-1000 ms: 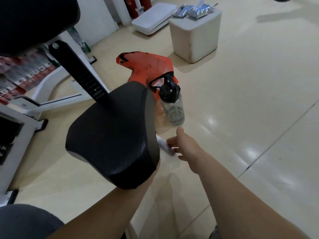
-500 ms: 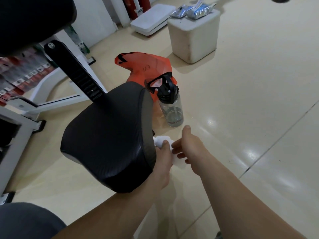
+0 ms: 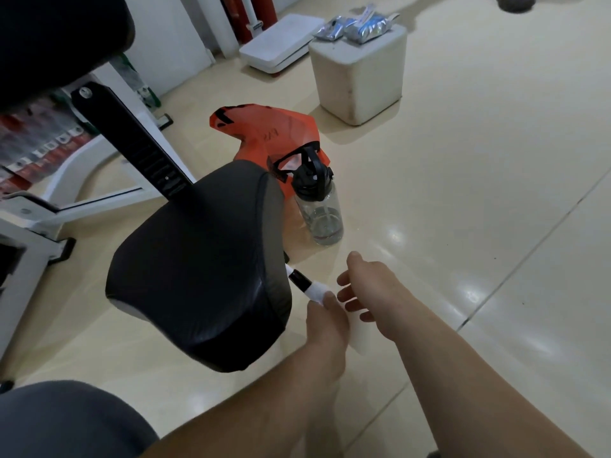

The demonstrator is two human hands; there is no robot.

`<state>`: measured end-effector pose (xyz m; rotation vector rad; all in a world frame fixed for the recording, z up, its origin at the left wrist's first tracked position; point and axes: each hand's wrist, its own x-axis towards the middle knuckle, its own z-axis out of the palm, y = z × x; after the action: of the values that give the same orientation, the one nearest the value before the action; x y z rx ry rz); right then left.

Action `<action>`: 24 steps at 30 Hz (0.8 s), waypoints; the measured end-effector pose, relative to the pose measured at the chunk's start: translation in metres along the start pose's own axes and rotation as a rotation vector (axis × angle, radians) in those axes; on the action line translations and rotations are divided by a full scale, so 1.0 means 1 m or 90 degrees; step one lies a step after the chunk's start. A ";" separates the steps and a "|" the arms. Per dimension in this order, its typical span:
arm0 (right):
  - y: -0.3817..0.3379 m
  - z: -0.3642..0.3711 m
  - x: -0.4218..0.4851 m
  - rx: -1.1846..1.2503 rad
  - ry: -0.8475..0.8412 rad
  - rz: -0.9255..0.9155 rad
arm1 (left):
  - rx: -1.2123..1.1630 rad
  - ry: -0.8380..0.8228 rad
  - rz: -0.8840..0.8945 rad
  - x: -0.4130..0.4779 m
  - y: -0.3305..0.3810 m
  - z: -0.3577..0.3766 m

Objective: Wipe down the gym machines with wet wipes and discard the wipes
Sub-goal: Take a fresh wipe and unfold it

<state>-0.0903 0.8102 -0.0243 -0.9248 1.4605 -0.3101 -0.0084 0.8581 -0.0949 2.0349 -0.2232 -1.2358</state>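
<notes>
Floor [image 3: 463, 193]: pale glossy tile, under everything.
Machine frame [image 3: 99, 200], white, runs left of and beyond the left grip. Its stack labels [image 3: 39, 150] are red/white and too blurred to read.
Black post [image 3: 132, 140] has small markings, unreadable.
Seat [image 3: 198, 259], black pad, sits just left of the left grip.
White box [image 3: 360, 77] is well beyond both grips w/ foil packs [image 3: 363, 26] on top; print unreadable.
Orange bag [image 3: 264, 130] lies on the floor beyond the seat, w/ a dark scribble I can't make out.
Clear bottle [image 3: 319, 206], black lid, stands upright just beyond the right grip; no label seen.
Right grip [image 3: 370, 285]: fingers loose and spread, holds nothing, just right of the wipe.
Left grip [image 3: 325, 325]: fingertips pinch the wipe.
Lever [image 3: 299, 277], black, sticks out from under the seat edge toward the left grip.
Wipe [image 3: 316, 290], white, is bunched round the lever end at the left grip's tips.
</notes>
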 end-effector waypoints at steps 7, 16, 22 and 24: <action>0.005 -0.010 -0.007 -0.030 0.010 -0.001 | -0.013 0.111 0.038 -0.010 0.045 -0.006; 0.003 -0.011 -0.006 -0.052 0.004 0.006 | 0.014 0.102 0.052 -0.024 0.041 -0.004; -0.001 -0.001 -0.008 -0.055 -0.022 -0.031 | -0.017 0.071 0.064 -0.010 0.069 -0.022; -0.001 -0.001 -0.006 -0.048 -0.015 -0.039 | -0.012 0.063 0.066 -0.013 0.057 -0.019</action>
<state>-0.0922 0.8133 -0.0187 -1.0324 1.4329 -0.2897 0.0127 0.8330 -0.0433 2.0358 -0.2639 -1.0667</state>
